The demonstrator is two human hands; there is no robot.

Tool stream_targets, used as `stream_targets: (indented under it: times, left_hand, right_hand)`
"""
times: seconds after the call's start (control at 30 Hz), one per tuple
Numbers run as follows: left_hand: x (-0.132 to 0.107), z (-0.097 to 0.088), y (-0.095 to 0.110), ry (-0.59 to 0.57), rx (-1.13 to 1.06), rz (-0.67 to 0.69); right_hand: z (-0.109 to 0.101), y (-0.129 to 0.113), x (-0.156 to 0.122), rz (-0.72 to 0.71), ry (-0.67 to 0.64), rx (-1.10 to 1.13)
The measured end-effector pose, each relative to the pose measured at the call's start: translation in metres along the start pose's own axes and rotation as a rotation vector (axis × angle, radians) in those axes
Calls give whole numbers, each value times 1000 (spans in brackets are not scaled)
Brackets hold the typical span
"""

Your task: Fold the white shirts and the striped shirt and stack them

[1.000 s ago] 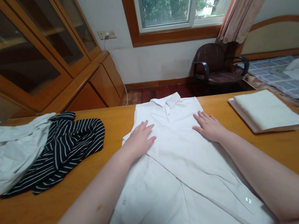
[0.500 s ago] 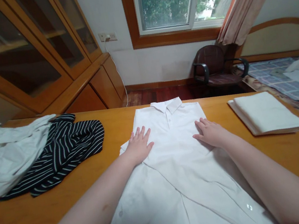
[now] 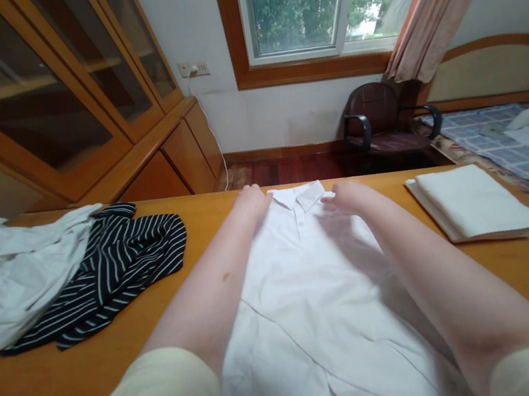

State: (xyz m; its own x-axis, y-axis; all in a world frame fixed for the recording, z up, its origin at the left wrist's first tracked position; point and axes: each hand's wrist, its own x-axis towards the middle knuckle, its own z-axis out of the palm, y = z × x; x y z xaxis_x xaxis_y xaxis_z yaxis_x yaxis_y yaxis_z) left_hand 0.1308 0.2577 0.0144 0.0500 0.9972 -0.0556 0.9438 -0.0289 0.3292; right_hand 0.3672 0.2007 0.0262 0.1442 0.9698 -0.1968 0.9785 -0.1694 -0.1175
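Observation:
A white collared shirt (image 3: 308,278) lies front up on the table, its collar at the far edge and its lower part reaching toward my body. At its left shoulder in the view, my left hand (image 3: 251,203) is closed on the cloth, with the fingertips mostly hidden. My right hand (image 3: 348,197) pinches the other shoulder, just right of the collar. Soft creases cross the middle of the shirt, and my right arm throws a shadow on it.
On the wooden table (image 3: 208,227), a black striped garment (image 3: 137,260) and a crumpled white garment (image 3: 17,266) lie at left. A folded white cloth stack (image 3: 478,199) sits at right. Beyond are a cabinet (image 3: 136,158), a chair (image 3: 378,118) and a bed (image 3: 490,126).
Both hands have moved from lying flat on the shirt's chest up to its shoulders beside the collar, and their fingers have closed on the cloth.

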Motion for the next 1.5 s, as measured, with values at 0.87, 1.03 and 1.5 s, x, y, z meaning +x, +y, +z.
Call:
stream_targets:
  times: [0.87,1.03,1.5]
  left_hand:
    - [24,58,-25,144,-601,271]
    - [22,60,-25,86,-667,290]
    - [32,62,-34,257,-386,254]
  right_hand:
    - [75,12,53,-160,348,644]
    - [74,15,54,-191,341,729]
    - [70,15,54,5,449,552]
